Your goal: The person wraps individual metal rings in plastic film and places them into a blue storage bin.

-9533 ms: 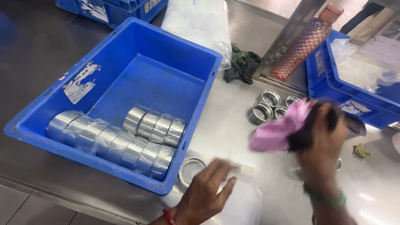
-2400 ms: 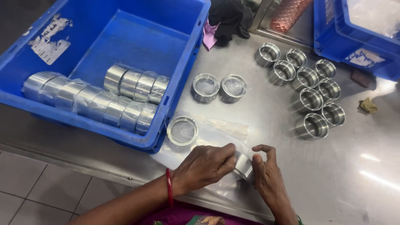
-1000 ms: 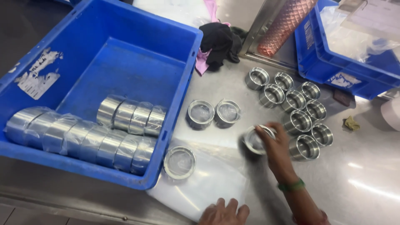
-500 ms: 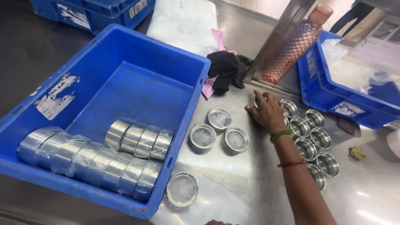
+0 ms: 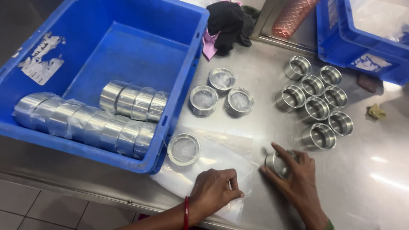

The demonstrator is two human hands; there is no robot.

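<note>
A steel table fills the view, with a large blue bin from nine to eleven o'clock holding two rows of wrapped metal rings lying on their sides. A second blue bin sits at one o'clock. Clear plastic bags lie flat at six o'clock, a wrapped ring resting on their far-left edge. Bare metal rings cluster at two o'clock; three wrapped rings sit at twelve. The right hand, at five o'clock, curls its fingers around a bare ring beside the bags. The left hand pinches the bags' near edge, fingers closed.
</note>
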